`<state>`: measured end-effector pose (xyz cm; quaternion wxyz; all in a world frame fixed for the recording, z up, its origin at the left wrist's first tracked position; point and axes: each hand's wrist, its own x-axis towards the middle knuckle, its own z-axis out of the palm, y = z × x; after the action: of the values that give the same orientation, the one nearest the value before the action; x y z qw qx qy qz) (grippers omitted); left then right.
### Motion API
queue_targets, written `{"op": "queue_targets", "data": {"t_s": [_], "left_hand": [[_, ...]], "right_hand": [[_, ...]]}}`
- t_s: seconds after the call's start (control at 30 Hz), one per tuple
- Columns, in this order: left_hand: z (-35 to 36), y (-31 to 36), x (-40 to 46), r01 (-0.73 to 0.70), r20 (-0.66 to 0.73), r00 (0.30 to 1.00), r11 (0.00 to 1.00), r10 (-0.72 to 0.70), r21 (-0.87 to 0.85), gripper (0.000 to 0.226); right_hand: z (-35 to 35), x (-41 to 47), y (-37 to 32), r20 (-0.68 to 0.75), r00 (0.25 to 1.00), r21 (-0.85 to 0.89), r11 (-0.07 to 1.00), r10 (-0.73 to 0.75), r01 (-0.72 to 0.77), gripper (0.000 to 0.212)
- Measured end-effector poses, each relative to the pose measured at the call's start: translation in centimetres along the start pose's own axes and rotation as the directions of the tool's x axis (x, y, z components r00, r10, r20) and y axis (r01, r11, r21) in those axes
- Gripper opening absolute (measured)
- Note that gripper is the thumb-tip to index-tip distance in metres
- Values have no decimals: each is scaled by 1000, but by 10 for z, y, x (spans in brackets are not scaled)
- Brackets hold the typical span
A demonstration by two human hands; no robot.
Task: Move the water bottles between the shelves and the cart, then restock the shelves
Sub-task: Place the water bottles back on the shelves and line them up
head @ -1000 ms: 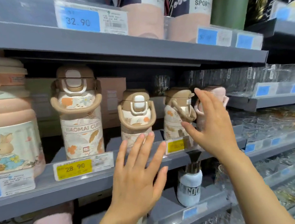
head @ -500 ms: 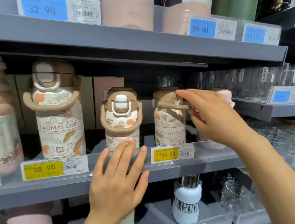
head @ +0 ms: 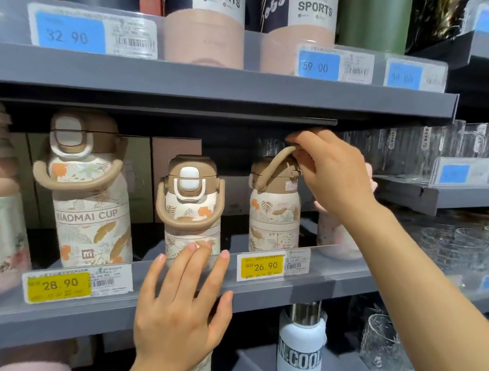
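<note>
Right hand [head: 335, 177] pinches raised handle [head: 276, 160] of small floral bottle [head: 273, 212], left hand [head: 180, 312] spread flat on shelf edge [head: 305, 289]; lift straight up, clearing neighbouring bottle [head: 190, 207].

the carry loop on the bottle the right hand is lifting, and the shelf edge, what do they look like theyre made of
Carry loop: probably soft silicone or rubber, matte tan; it bends in a smooth arc where the right hand pinches it. Shelf edge: looks like painted metal, flat grey, satin, with a clear plastic strip holding the price tags.
</note>
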<state>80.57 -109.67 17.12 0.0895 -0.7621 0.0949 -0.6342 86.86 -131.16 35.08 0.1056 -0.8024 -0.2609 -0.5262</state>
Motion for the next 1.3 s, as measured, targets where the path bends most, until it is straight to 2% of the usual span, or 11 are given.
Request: {"op": "queue_targets", "data": {"t_s": [0.2, 0.3, 0.33, 0.4, 0.47, 0.53, 0.7, 0.8, 0.93, 1.13, 1.3], "left_hand": [[2, -1, 0, -5, -12, 1000, 1000, 5, 2, 46], [2, 0, 0, -4, -14, 1000, 1000, 5, 5, 46], [2, 0, -1, -5, -18, 1000, 1000, 5, 5, 46], [1, 0, -1, -3, -23, 1000, 1000, 3, 2, 46], [2, 0, -1, 0, -25, 1000, 1000, 0, 2, 46], [2, 0, -1, 1, -30, 1000, 1000, -1, 4, 45], [2, 0, -1, 0, -24, 1000, 1000, 0, 7, 45], [1, 0, -1, -6, -25, 1000, 1000, 7, 11, 46], [2, -2, -2, -26, -32, 999, 999, 27, 27, 47], [4, -2, -2, -29, -39, 999, 999, 30, 28, 47], [5, -2, -3, -28, -61, 998, 999, 30, 40, 48]], "right_hand": [[-4, 4, -5, 146, 989, -81, 997, -5, 17, 35], [0, 5, -5, 229, 970, -36, 997, 78, -72, 42], [1, 2, -7, 201, 973, 14, 993, 115, -121, 42], [6, -12, -14, 41, 980, 159, 967, 197, -201, 42], [14, -29, -25, -117, 948, 277, 927, 295, -254, 46], [22, -42, -39, -174, 918, 311, 904, 357, -292, 55], [43, -47, -69, -75, 904, 204, 894, 420, -399, 100], [50, -45, -76, -4, 880, 150, 871, 474, -469, 114], [52, -48, -66, 10, 905, 253, 875, 424, -413, 111], [33, -54, -38, 131, 950, 519, 797, 285, -311, 97], [27, -64, -40, 66, 970, 436, 868, 233, -238, 91]]}}
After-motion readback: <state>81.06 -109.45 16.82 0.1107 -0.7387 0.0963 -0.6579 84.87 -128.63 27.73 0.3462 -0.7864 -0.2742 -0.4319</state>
